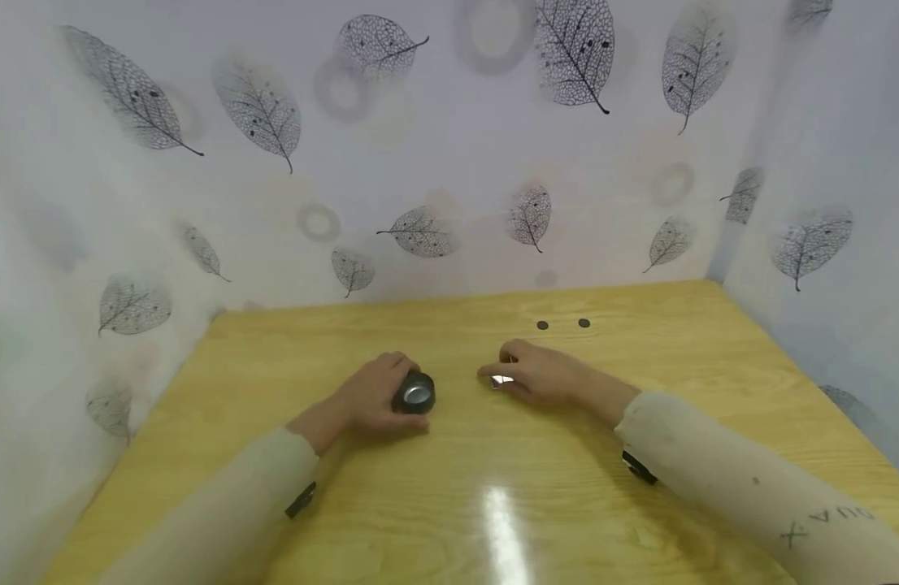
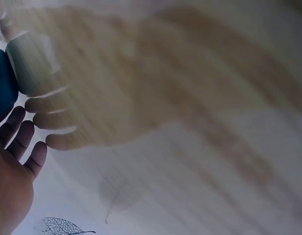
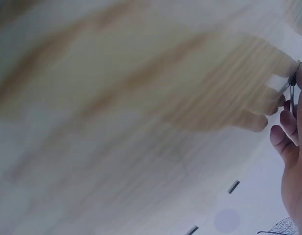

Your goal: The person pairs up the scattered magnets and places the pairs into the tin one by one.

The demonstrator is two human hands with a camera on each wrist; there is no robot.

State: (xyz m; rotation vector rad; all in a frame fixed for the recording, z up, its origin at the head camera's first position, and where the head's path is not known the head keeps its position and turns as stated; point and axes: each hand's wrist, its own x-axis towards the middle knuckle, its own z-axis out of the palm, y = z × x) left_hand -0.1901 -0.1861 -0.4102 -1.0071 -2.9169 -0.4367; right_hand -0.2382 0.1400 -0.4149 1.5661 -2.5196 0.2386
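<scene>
- In left hand point(image 1: 376, 400), left of centre over wooden table point(image 1: 362, 500): round object point(image 1: 418, 395).
- Dark, almost black rim from above; silvery-grey, light-catching centre; deep teal side in left wrist view.
- Left thumb along near side, fingers curved round far side; outer ones slightly spread. Touching tabletop or held just above: cannot tell.
- In right hand point(image 1: 548, 375), well apart, to the right: small metal tool point(image 1: 501, 379).
- Shiny, bright white glint; thin and partly dark in right wrist view, exact kind too small to tell.
- Pinched at right fingertips.
- Farther back, near right hand: two dark discs point(image 1: 542, 325), flat, apart.
</scene>
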